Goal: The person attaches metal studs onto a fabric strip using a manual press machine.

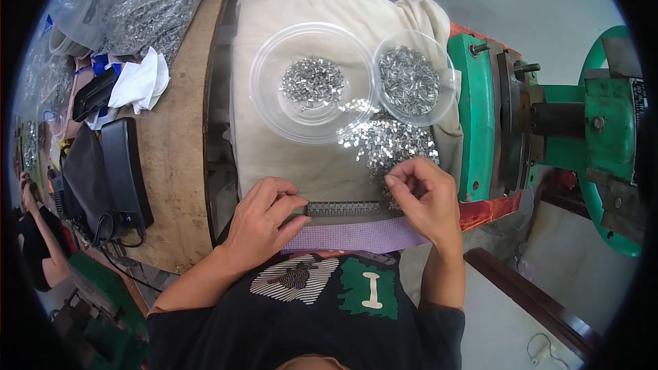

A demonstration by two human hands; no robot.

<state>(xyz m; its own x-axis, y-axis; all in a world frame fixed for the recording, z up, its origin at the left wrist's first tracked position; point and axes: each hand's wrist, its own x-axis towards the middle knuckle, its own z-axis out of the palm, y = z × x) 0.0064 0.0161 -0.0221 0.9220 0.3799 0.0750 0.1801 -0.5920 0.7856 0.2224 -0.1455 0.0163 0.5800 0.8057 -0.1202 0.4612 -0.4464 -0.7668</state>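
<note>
While the thumb and forefinger of the left hand [264, 219] appear to pinch its left end, one toothed metal strip [343, 208] lies with its long axis running left to right across the wearer's front, roughly parallel to one purple woven band [349, 236]. From the fingers of the right hand [426, 199], the strip lies leftward and slightly nearer the body, its free right end just short of them; the left hand is therefore the nearer. The right thumb and forefinger are drawn together; whether a small piece sits between them cannot be told. Beyond: one loose heap of shiny flat pieces [397, 144]; two round clear vessels, a wide tub [269, 96] and a smaller tub [445, 85], each with one pile of small metal parts, uncountable singly. Beneath these, one beige cloth [301, 164]. Outermost: one green machine [476, 123], right; one wooden tabletop [178, 185], left.
</note>
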